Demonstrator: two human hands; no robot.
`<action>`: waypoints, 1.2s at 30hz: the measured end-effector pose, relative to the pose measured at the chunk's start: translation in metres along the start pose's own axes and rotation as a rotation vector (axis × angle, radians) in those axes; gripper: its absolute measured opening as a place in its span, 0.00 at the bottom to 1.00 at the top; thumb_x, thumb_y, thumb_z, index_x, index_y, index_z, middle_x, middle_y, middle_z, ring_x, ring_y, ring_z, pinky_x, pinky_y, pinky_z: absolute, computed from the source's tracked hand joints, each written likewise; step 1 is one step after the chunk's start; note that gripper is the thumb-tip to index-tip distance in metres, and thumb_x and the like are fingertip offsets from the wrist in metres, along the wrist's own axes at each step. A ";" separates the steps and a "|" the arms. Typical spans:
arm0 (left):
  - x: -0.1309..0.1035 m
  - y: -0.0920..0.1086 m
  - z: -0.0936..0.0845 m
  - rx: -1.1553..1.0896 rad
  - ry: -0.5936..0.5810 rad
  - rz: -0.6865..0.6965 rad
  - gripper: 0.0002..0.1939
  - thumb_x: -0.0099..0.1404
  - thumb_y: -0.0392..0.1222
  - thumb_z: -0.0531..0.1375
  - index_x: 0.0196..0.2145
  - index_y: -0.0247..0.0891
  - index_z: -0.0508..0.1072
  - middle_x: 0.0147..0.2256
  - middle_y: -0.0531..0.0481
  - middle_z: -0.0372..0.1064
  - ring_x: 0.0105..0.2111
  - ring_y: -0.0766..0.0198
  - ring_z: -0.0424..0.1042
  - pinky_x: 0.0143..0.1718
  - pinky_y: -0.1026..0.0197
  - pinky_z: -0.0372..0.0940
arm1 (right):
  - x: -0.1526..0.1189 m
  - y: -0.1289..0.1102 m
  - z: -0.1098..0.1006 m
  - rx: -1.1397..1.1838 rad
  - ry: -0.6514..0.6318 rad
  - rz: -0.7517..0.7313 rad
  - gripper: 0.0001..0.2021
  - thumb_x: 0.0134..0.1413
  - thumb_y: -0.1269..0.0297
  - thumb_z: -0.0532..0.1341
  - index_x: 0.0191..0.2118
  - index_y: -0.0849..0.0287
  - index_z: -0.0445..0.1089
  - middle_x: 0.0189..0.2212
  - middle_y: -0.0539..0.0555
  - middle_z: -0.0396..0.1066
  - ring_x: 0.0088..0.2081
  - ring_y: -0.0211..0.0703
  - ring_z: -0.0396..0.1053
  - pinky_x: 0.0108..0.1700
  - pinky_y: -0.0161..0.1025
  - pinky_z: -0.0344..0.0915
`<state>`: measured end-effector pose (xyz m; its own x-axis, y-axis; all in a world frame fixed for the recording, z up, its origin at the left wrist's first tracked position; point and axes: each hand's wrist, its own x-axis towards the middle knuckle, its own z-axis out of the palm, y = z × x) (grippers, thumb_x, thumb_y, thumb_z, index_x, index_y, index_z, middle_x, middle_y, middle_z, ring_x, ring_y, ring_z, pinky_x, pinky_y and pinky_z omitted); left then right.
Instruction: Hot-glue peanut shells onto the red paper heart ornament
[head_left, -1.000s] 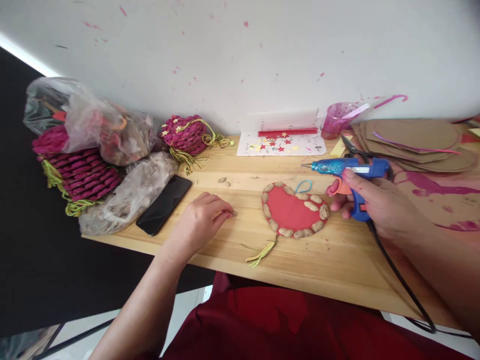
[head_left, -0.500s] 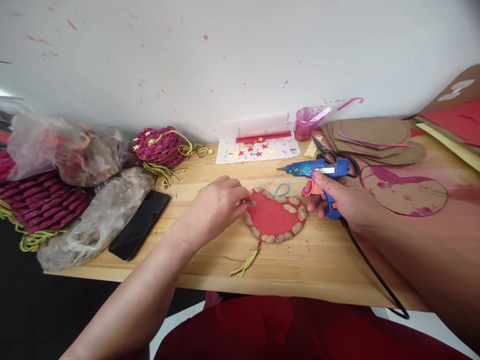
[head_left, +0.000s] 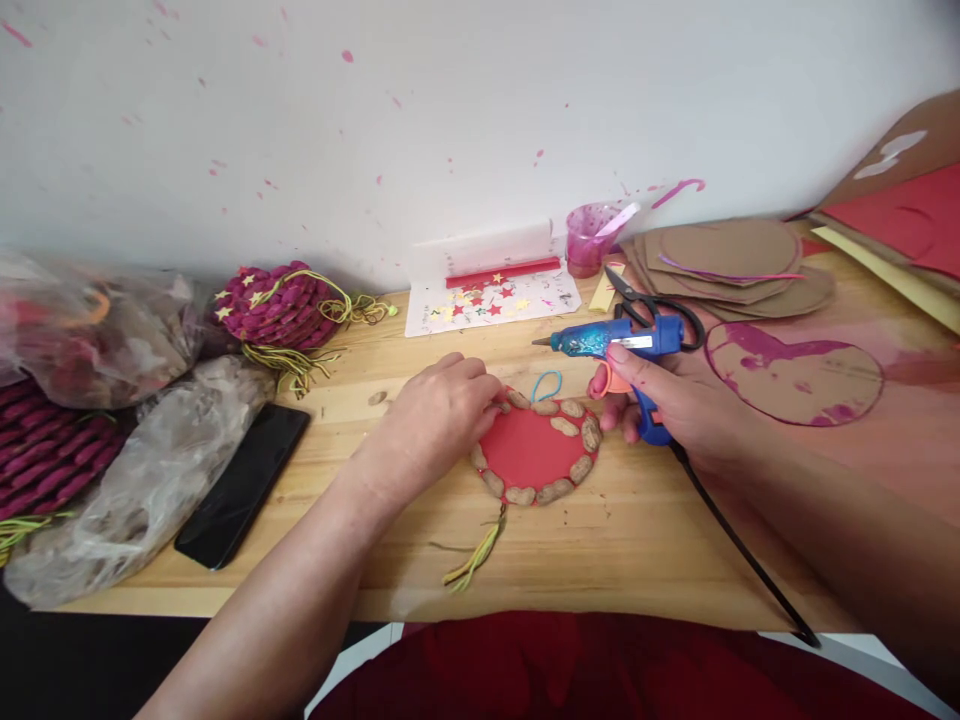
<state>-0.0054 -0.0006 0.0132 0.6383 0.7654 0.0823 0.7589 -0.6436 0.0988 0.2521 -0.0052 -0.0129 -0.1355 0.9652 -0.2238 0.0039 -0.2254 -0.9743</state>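
The left hand point(head_left: 448, 412) has moved over to the red cutout's point(head_left: 532, 450) upper-left edge, fingertips together.

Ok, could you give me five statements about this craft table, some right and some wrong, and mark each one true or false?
1. The right hand holds a blue glue gun. True.
2. The left hand rests on the black phone. False: it is at the upper left edge of the red piece, apart from the phone.
3. Peanuts lie along the edge of the red piece. True.
4. The scissors stand in the pink cup. False: they lie on the table, partly behind the glue gun.
5. The glue gun's nozzle points toward the cardboard pieces on the right. False: it points left, away from them.
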 end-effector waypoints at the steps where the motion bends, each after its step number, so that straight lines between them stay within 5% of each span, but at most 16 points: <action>1: 0.000 0.000 0.001 -0.001 0.003 0.002 0.06 0.70 0.32 0.61 0.39 0.35 0.79 0.35 0.44 0.73 0.39 0.54 0.71 0.40 0.54 0.68 | -0.001 0.000 0.000 0.002 0.007 -0.002 0.25 0.51 0.37 0.69 0.27 0.58 0.73 0.21 0.50 0.71 0.21 0.38 0.72 0.17 0.29 0.65; 10: -0.007 -0.012 -0.004 -0.124 0.116 -0.066 0.09 0.70 0.34 0.60 0.45 0.37 0.79 0.37 0.47 0.76 0.35 0.60 0.73 0.37 0.58 0.68 | 0.001 0.000 -0.002 -0.013 0.002 -0.004 0.25 0.51 0.36 0.68 0.28 0.57 0.73 0.24 0.50 0.71 0.22 0.39 0.73 0.17 0.31 0.66; 15: -0.007 -0.021 -0.006 -0.165 0.215 -0.136 0.07 0.70 0.37 0.62 0.37 0.37 0.81 0.34 0.47 0.76 0.33 0.61 0.74 0.36 0.59 0.67 | 0.002 0.001 -0.003 -0.014 0.003 0.001 0.25 0.50 0.36 0.69 0.28 0.57 0.72 0.26 0.51 0.73 0.22 0.40 0.73 0.17 0.32 0.66; 30: -0.008 -0.011 0.005 -0.339 0.097 -0.076 0.14 0.65 0.29 0.62 0.44 0.43 0.81 0.39 0.49 0.75 0.38 0.60 0.75 0.39 0.58 0.69 | 0.001 -0.001 -0.001 -0.016 -0.015 0.015 0.25 0.51 0.36 0.67 0.27 0.57 0.73 0.20 0.50 0.71 0.22 0.40 0.73 0.17 0.30 0.65; 36: -0.007 -0.013 0.002 -0.319 0.136 -0.113 0.11 0.66 0.31 0.62 0.42 0.41 0.82 0.37 0.49 0.76 0.33 0.63 0.74 0.35 0.61 0.67 | 0.002 0.001 -0.002 -0.004 0.004 0.008 0.25 0.50 0.36 0.68 0.27 0.57 0.73 0.22 0.50 0.71 0.22 0.40 0.73 0.17 0.31 0.65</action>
<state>-0.0196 0.0021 0.0091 0.5132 0.8388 0.1820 0.7319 -0.5384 0.4177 0.2534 -0.0033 -0.0142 -0.1319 0.9638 -0.2318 0.0094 -0.2326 -0.9725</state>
